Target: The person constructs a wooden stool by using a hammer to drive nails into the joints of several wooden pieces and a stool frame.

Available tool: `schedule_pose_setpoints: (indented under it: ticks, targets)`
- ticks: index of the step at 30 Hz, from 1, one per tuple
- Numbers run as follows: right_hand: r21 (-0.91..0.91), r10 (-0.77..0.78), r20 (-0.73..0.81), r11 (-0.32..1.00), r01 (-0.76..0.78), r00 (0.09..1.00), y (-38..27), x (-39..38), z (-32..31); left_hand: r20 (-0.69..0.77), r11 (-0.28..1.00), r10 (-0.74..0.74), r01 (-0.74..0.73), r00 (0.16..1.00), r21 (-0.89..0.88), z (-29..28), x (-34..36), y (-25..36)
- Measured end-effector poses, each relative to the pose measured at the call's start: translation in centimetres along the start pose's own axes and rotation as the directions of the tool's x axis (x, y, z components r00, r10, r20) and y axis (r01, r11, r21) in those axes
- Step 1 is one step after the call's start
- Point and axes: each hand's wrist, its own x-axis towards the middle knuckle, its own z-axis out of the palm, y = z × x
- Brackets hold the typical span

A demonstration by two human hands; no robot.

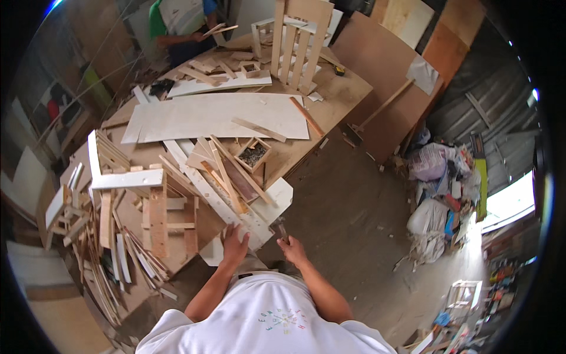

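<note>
Looking down at a messy woodshop bench here. The left hand [234,243] is lying flat with fingers spread on the near end of a long white drilled strip [219,197], right at the edge of the workbench [339,94] where a white board [278,199] is sticking out. The right hand [291,248] is sitting just beside it at 3 o'clock, curled around a small dark tool [281,228] that's poking up toward 12; can't tell exactly what the tool is, it's too small.

Moving out toward 12 o'clock from the hands, loose wood slats [227,174] are criss-crossing over the strip, and a small open wooden box [253,154] full of dark bits is sitting just past them. At about 10 o'clock a wooden frame [154,209] is lying on the bench among stacked offcuts.

Further out, a big pale sheet [206,115] is covering the middle of the bench, and an upright slatted piece [298,50] is standing at the far end. Another person [177,29] in a green top is working at the far edge, around 11 o'clock. A pile of bags and scraps [439,194] is sitting on the floor at 3 o'clock.
</note>
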Motion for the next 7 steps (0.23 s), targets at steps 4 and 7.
schedule_pose_setpoints:
  ticks: [4,7]
  targets:
    - [0.368,0.266,0.157,0.878,-0.306,0.951,-1.3,2.3,-3.6,-0.065,0.971,0.141,-0.151,0.988,-0.184,2.2,1.2,4.7]
    - [0.253,0.237,0.154,0.929,-0.27,0.959,-1.5,5.9,-5.2,-0.111,0.93,-0.102,0.055,0.989,-0.363,2.1,3.6,6.7]
